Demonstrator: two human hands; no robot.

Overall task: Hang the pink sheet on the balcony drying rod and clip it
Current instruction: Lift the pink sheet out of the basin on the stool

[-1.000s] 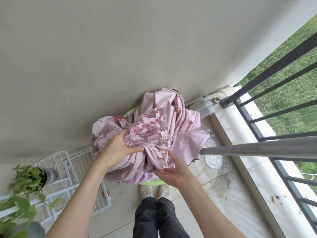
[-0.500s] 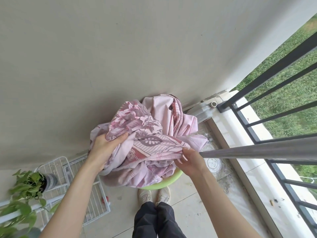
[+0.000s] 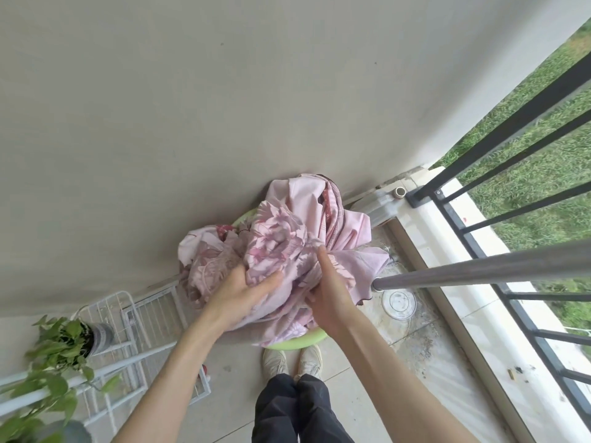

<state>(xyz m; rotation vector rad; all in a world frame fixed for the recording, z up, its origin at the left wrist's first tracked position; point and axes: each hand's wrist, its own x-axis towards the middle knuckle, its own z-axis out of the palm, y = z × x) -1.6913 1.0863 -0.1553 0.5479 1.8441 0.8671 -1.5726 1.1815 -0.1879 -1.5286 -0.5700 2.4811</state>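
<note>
The pink floral sheet [image 3: 287,238] is bunched in a heap over a light green basin [image 3: 297,342] on the balcony floor, against the wall. My left hand [image 3: 238,294] grips a fold on the heap's left front, thumb on top. My right hand [image 3: 327,290] holds the cloth at the right front, its fingers tucked into the folds. The metal drying rod [image 3: 479,268] runs in from the right, and its free end stops just right of the sheet. No clips are in view.
A black railing [image 3: 499,135] with grass beyond lines the right side. A white wire rack [image 3: 153,318] and a potted green plant [image 3: 60,350] stand at the left. My shoes [image 3: 292,361] are just behind the basin. A round floor drain [image 3: 399,303] lies under the rod's end.
Both hands have shifted their grip on the bundle, gathering it lower and closer together. The stretched patterned band between them has collapsed back into the heap.
</note>
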